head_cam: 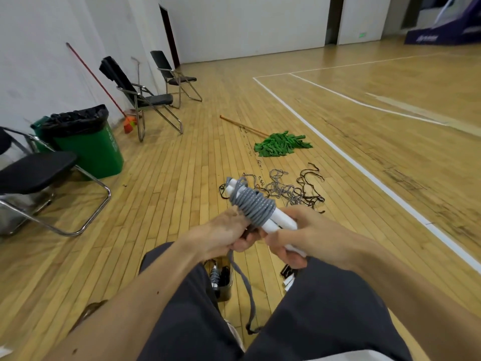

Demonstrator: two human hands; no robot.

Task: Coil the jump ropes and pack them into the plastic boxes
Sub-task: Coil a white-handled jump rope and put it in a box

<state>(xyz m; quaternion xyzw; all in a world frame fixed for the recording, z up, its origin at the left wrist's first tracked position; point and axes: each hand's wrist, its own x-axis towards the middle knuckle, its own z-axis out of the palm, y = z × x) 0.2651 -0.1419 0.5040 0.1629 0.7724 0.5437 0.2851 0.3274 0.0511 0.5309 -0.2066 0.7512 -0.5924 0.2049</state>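
A grey jump rope [256, 204] is wound in tight turns around its two white handles [276, 220], held in front of my knees. My right hand [304, 234] grips the near ends of the handles. My left hand [230, 231] pinches the rope just below the coil, and a loose grey length [247, 287] hangs from it down between my legs. A plastic box [221, 280] stands on the floor between my knees with coiled ropes inside. Several uncoiled grey and dark ropes [289, 190] lie tangled on the wooden floor ahead.
A green mop [281, 144] with a wooden pole lies beyond the tangle. A green bin [91, 149] with a black bag and folding chairs [145, 100] stand along the left wall, one chair [33, 175] close at my left. Small black and white items [287, 276] sit by my right knee.
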